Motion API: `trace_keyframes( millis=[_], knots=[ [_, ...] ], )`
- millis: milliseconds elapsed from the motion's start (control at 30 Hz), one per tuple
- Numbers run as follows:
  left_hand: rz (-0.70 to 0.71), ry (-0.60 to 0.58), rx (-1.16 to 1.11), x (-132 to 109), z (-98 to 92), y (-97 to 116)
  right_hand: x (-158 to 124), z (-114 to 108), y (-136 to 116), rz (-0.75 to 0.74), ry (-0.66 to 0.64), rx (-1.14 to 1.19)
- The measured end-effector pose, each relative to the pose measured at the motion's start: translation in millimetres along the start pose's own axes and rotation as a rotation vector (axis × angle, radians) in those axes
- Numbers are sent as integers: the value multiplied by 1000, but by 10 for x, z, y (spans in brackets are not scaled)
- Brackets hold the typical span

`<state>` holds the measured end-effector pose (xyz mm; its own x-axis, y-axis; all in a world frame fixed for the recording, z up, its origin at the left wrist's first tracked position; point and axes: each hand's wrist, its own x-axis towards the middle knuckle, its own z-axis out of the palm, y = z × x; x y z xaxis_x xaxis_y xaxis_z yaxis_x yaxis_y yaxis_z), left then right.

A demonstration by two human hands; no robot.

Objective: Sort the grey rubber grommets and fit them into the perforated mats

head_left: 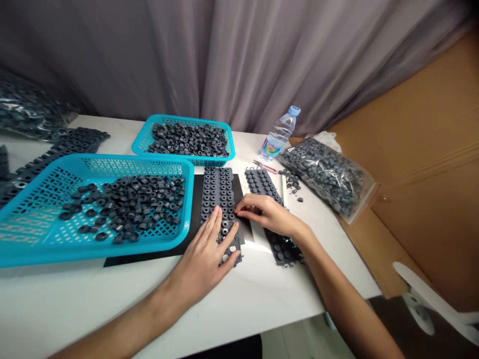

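A dark grey moulded rubber sheet (218, 187) with rows of ring-shaped parts lies on a black mat (194, 219). My left hand (209, 247) rests over its lower half, fingers stretched and spread. Between those fingers a few pale round spots show on the sheet. At the sheet's right edge, the thumb and forefinger of my right hand (264, 213) are pinched together; whatever is between them is too small to make out. Partly under my right hand and wrist lies a second grey studded sheet (262, 182).
Two blue baskets (190, 199) (231, 144) hold loose grey rings. Small pink-handled snips (270, 168), grey scraps (292, 182) and a water bottle (279, 134) stand or lie behind. A filled clear bag (329, 172) is at right, another bag (26, 109) at left.
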<state>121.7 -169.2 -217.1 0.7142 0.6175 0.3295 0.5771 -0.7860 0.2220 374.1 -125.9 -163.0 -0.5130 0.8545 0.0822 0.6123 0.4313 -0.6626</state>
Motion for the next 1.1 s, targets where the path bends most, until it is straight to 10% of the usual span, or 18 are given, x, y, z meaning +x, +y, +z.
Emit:
trace_keyframes(
  millis=[300,700,1100],
  knots=[
    [-54,2,-51,9,-52,-7,-161,-311,510,344,745,-208],
    [-136,72,-102,314,-232,-49,-355,-311,1084,714,679,-574],
    [-153,-15,-274,527,-109,-271,-330,-504,761,435,741,-370]
  ],
)
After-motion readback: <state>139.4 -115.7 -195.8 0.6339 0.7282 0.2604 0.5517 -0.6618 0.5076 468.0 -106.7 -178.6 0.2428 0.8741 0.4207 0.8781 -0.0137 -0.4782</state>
